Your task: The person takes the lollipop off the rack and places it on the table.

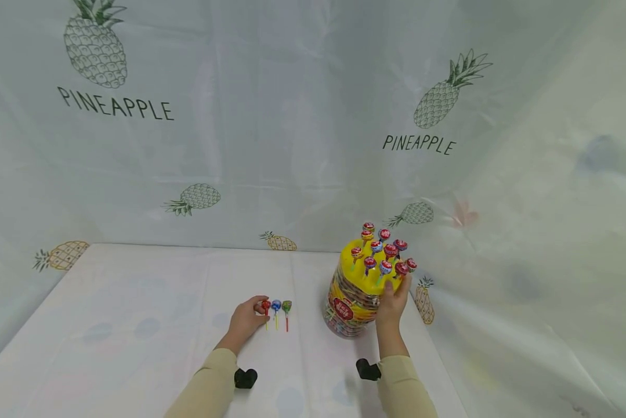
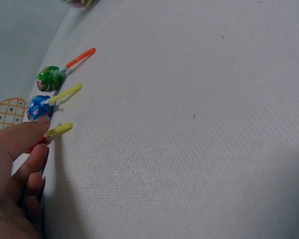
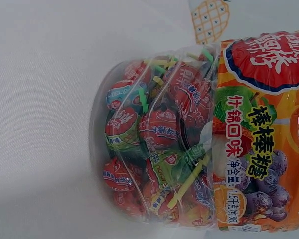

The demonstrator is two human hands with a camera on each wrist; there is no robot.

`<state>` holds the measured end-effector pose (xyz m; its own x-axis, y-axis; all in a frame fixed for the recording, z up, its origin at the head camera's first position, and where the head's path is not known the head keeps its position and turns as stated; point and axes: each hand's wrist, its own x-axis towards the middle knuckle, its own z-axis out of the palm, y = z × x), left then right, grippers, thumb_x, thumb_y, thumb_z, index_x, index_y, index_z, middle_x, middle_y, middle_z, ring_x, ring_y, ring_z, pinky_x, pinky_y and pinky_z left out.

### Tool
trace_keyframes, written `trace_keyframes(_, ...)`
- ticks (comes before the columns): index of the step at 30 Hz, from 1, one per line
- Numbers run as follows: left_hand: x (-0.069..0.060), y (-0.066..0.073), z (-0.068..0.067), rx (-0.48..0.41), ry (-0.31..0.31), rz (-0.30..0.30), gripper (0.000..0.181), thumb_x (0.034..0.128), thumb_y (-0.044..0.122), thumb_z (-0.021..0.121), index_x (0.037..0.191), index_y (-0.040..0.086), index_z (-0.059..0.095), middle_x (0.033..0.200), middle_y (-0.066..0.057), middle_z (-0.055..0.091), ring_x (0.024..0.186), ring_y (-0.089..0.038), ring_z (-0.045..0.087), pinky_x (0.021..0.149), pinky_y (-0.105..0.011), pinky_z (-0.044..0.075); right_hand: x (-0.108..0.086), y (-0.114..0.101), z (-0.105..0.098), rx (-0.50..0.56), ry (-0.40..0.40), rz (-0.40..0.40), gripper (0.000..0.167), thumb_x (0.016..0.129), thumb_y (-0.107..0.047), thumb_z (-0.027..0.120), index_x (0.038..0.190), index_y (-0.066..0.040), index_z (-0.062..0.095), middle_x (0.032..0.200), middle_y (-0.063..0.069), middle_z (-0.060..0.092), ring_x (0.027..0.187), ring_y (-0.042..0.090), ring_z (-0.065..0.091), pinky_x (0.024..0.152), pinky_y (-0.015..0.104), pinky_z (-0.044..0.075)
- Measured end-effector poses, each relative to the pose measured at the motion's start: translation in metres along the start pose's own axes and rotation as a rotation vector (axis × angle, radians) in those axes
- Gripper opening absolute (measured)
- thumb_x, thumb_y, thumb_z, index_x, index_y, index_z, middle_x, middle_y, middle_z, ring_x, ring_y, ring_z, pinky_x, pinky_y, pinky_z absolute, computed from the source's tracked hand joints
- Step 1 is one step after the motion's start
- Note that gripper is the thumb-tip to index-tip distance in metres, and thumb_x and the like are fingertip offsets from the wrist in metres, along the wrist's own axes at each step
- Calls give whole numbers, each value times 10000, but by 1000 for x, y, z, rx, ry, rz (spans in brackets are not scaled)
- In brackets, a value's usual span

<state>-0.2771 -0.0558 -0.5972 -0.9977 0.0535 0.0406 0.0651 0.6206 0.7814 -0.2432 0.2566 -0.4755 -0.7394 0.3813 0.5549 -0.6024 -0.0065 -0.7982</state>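
My left hand [image 1: 246, 321] pinches a red-wrapped lollipop [image 1: 266, 304] between thumb and fingers, low at the table top. Beside it lie a blue lollipop [image 1: 276, 305] with a yellow stick and a green lollipop [image 1: 286, 305] with an orange-red stick, side by side in a row. My right hand [image 1: 391, 304] grips the right side of a big clear candy jar [image 1: 346, 307] near its yellow lid [image 1: 367, 280]. Several lollipops [image 1: 386, 267] stand upright in the lid. The right wrist view shows many wrapped lollipops [image 3: 159, 124] inside the jar, but no fingers.
A white cloth covers the table [image 1: 135, 313]. Behind it hangs a pale curtain [image 1: 292, 116] printed with pineapples, close to the jar's far side. The table's right edge runs just past the jar.
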Motion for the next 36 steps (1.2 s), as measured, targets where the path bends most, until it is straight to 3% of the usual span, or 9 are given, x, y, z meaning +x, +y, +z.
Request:
trace_keyframes(6,4,8,-4,-25,58,12,511,775,84,820,1250,56,634,839,-31,584,771,-204,535,707,-388,458,0,1,-1,-14,-5,-5,482,999,-282,535,1426,-158,348,1347,41,478,1216,197,487,976,233,436)
trace_keyframes(9,7,23,-10,-73,65,23,514,785,84,814,1265,76,632,938,-86,619,887,-259,564,762,-415,476,0,-1,-1,23,-5,-14,459,1000,-267,541,1411,-163,365,1331,35,480,1198,188,498,966,238,446)
trace_keyframes(13,11,52,-19,-176,24,41,529,819,87,786,1314,94,598,1076,-130,625,1008,-329,547,740,-419,499,0,3,-2,17,-5,-16,440,1009,-241,519,1411,-157,360,1334,28,477,1201,180,497,967,228,442)
trace_keyframes(18,11,85,-24,-264,-14,91,531,850,114,765,1345,121,573,1123,-92,620,1068,-322,543,772,-421,510,3,19,-8,39,2,-2,419,1014,-216,514,1405,-182,366,1345,39,476,1212,196,494,964,240,449)
trace_keyframes(21,12,104,-24,-295,-43,134,526,861,127,756,1352,129,568,1147,-89,625,1081,-308,551,855,-450,488,4,25,-9,57,11,-5,434,1012,-236,522,1412,-180,364,1348,53,474,1209,209,496,962,245,452)
trace_keyframes(29,17,148,-22,-357,-117,220,521,871,175,754,1357,172,568,1198,-46,626,1107,-264,548,927,-461,457,4,27,-8,52,20,-20,462,998,-304,548,1405,-183,367,1353,58,472,1219,212,494,971,243,445)
trace_keyframes(36,11,183,-24,-432,-176,294,522,893,125,721,1382,185,548,1256,-56,606,1129,-254,532,964,-489,416,4,28,-9,91,10,-59,486,995,-296,561,1418,-162,365,1335,73,480,1181,201,517,947,244,461)
